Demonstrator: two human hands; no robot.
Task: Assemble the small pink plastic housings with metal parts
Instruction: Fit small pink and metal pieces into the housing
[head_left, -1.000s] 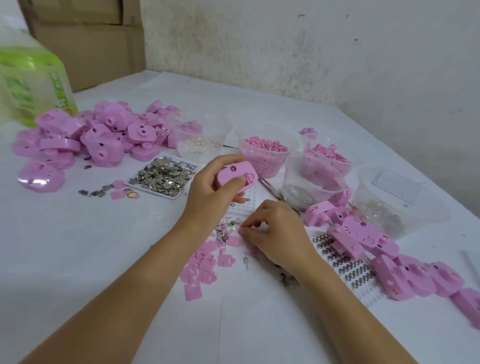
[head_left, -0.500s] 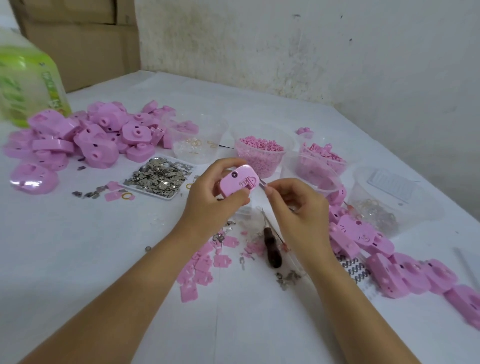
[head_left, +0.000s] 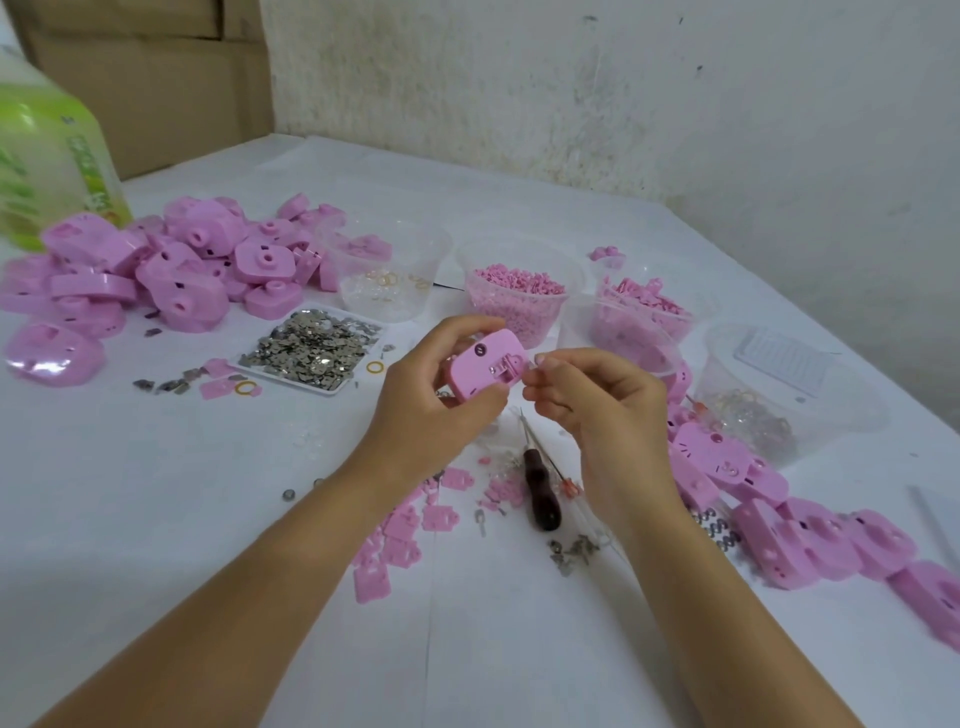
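Too small to make out: the part (head_left: 532, 362) pinched between right thumb and forefinger (metal or not, cannot tell). Hidden behind the left hand (head_left: 426, 415): the near end of the housing (head_left: 480, 366). Cut off by the frame: a green bottle (head_left: 47, 156) at the far-left corner of the table (head_left: 156, 493), and the last of a row (head_left: 810, 540) of housings along the right edge.

Left fingers (head_left: 457, 332) curled over the housing's top, thumb pressed under its near side, gripping it in the air above the table's middle, recessed face up, a bit of metal seated in the recess. Just beside the housing's right end, the right hand (head_left: 608, 410), thumb and forefinger closed tight on the part, touching the housing's edge or nearly so; other fingers curled in loosely.

On the table under the hands: a dark-handled awl (head_left: 540, 493), flat pink plates (head_left: 400, 540). Toward the far-left corner: a pile (head_left: 171, 270) of housings, a tray (head_left: 291, 378) of metal bits beside it.
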